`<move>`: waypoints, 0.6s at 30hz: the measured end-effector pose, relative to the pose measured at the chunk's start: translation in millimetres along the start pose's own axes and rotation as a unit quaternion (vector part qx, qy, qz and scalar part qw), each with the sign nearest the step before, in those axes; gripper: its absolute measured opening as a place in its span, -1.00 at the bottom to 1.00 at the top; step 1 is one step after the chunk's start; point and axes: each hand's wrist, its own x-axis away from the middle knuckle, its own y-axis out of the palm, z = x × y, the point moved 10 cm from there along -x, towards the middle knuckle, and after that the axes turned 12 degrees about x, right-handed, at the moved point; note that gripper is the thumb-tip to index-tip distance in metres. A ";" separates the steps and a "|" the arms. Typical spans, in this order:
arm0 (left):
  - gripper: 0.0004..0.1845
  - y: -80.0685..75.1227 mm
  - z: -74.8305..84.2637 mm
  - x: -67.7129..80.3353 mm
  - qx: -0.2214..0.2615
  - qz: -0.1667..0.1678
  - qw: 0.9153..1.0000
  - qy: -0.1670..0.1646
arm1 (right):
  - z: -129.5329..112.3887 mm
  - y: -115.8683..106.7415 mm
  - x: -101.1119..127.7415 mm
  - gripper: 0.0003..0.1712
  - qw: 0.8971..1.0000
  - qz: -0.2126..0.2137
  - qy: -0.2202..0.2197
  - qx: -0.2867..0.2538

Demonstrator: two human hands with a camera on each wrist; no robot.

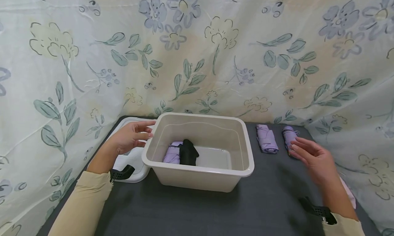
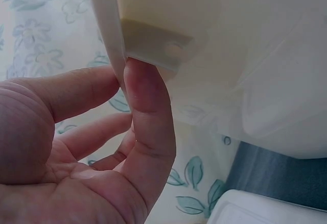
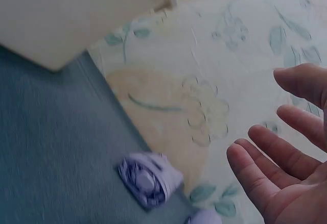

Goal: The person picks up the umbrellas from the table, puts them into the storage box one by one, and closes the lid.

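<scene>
A beige plastic bin (image 1: 197, 178) stands in the middle of the table. My left hand (image 1: 130, 136) is at its left rim; in the left wrist view the thumb and a bent finger (image 2: 150, 106) pinch the rim's edge. Inside the bin lie a rolled purple bundle (image 1: 171, 155) and a crumpled black item (image 1: 188, 153). My right hand (image 1: 315, 159) hovers on the right with loosely spread fingers and holds nothing. Close to its fingertips is a purple roll (image 1: 288, 135), partly hidden by the hand. Another purple roll (image 1: 267, 139) lies between that one and the bin.
A white lid (image 1: 136, 176) lies left of the bin, partly behind my left arm. The dark table (image 1: 191, 212) borders a floral cloth (image 1: 215, 65) at the back and sides. Something pale pink (image 1: 349, 193) shows past my right forearm.
</scene>
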 end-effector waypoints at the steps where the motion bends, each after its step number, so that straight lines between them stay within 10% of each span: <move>1: -0.25 -0.1 -0.1 0.0 0.001 -0.001 1.000 0.000 | 3.3 -5.4 1.3 -0.59 1.000 0.010 0.005 0.006; 5: -0.25 -0.3 0.0 0.4 0.003 -0.001 1.000 0.001 | 16.5 -29.0 8.9 -0.56 0.988 0.061 0.048 0.130; 10: -0.27 0.7 0.7 -0.4 0.007 -0.003 1.000 0.005 | 31.2 -60.0 21.9 -0.28 0.930 0.108 0.129 0.326; 18: -0.26 -1.4 -1.4 0.4 0.008 0.002 1.000 0.001 | 39.9 -100.1 35.1 -0.10 0.859 0.147 0.194 0.451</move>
